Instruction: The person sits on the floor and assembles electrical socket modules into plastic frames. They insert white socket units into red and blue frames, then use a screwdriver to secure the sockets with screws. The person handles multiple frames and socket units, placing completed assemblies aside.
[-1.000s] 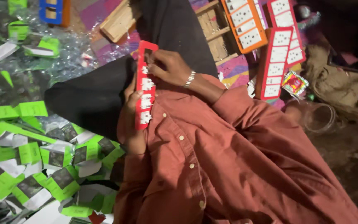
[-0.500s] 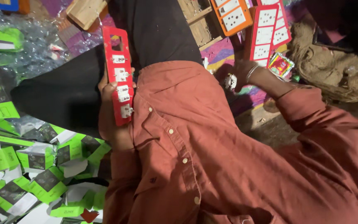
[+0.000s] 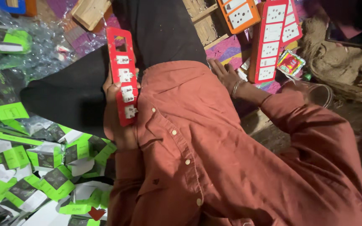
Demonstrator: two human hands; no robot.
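Red panel (image 3: 123,75), long, thin, likely light and stiff, gripped along lower edge by left hand (image 3: 116,111); right hand (image 3: 224,75) spread flat, empty.

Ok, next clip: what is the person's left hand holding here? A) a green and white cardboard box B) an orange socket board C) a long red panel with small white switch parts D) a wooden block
C: the left hand grips the long red panel with white switch parts upright by the shirt, while the right hand reaches toward the floor beside the red socket boards.
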